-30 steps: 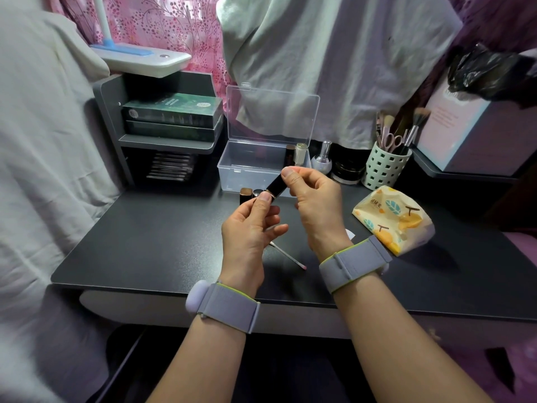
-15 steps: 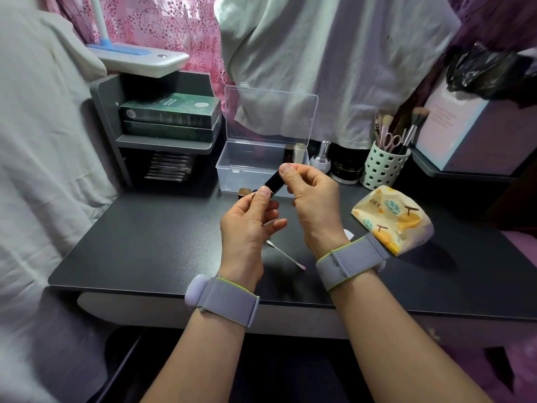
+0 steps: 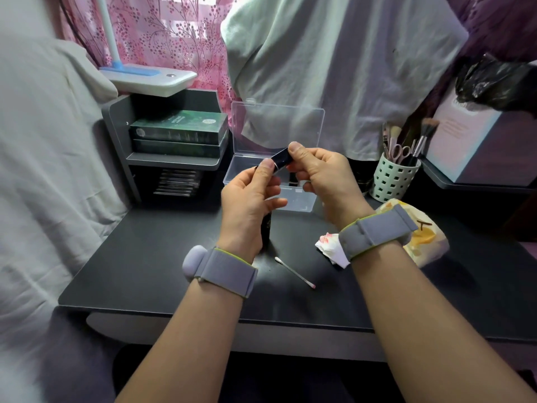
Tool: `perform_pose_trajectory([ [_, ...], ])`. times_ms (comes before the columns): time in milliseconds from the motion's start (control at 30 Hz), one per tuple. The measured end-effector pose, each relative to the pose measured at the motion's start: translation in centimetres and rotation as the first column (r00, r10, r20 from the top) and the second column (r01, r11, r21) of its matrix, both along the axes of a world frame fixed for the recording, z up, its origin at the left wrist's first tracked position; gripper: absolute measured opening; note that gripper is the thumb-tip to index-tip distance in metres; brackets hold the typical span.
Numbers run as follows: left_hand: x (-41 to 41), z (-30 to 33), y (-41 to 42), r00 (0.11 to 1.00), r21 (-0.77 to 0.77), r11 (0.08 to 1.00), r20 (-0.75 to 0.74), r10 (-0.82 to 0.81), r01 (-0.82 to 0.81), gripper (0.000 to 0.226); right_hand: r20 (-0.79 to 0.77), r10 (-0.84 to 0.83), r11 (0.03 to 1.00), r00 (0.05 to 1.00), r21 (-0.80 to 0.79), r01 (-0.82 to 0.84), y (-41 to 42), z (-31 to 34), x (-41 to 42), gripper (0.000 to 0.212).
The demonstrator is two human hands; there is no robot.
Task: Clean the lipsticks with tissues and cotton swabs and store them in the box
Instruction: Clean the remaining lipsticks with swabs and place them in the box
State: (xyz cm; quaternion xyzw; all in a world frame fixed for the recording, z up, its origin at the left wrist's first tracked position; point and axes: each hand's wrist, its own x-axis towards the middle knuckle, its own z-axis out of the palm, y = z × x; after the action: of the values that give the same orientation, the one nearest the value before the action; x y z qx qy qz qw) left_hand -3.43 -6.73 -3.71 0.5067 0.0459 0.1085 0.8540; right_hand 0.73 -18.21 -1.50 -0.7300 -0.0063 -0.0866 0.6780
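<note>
One black lipstick is pinched between the left hand and right hand, just before the open box; beneath the fingers lie a stained cotton swab and tissue. Storing remains, apparently.

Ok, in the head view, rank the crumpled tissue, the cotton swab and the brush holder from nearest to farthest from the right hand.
Measured from the right hand:
1. Crumpled tissue, just below the right wrist on the desk.
2. Cotton swab, lower, toward the desk's front edge.
3. Brush holder, out to the right at the back.

The swab and holder are too close to call.
</note>
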Motion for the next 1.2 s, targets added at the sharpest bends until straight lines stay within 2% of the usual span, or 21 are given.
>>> perform_pose_trajectory([
  [333, 3.2, 2.1, 0.3, 0.999, 0.006, 1.0, 0.052, -0.015, 0.015, 0.017, 0.08, -0.021, 0.998, 0.997, 0.058, 0.016, 0.4, 1.9, 3.3, 0.022],
  [633, 6.3, 1.7, 1.8, 0.999, 0.101, 0.995, 0.05, 0.001, -0.006, 0.021, 0.18, -0.066, 0.998, 0.982, 0.023, 0.063, -0.4, 2.6, 6.6, 0.015],
  [833, 8.7, 0.9, 2.7, 0.999, 0.219, 0.975, 0.024, 0.033, -0.038, 0.017, 0.263, -0.064, 0.963, 0.963, -0.236, 0.129, -1.2, 1.4, 9.3, 0.02],
  [1067, 10.6, -0.3, 2.7, 0.999, 0.291, 0.956, -0.001, 0.042, -0.04, 0.019, 0.226, 0.023, 0.814, 0.974, -0.57, 0.113, -1.6, -0.2, 11.4, 0.018],
  [1200, 11.4, -0.8, 2.7, 0.999, 0.308, 0.95, -0.016, 0.052, -0.045, 0.017, 0.212, 0.054, 0.735, 0.976, -0.67, 0.105, -1.2, -1.1, 12.6, 0.018],
])
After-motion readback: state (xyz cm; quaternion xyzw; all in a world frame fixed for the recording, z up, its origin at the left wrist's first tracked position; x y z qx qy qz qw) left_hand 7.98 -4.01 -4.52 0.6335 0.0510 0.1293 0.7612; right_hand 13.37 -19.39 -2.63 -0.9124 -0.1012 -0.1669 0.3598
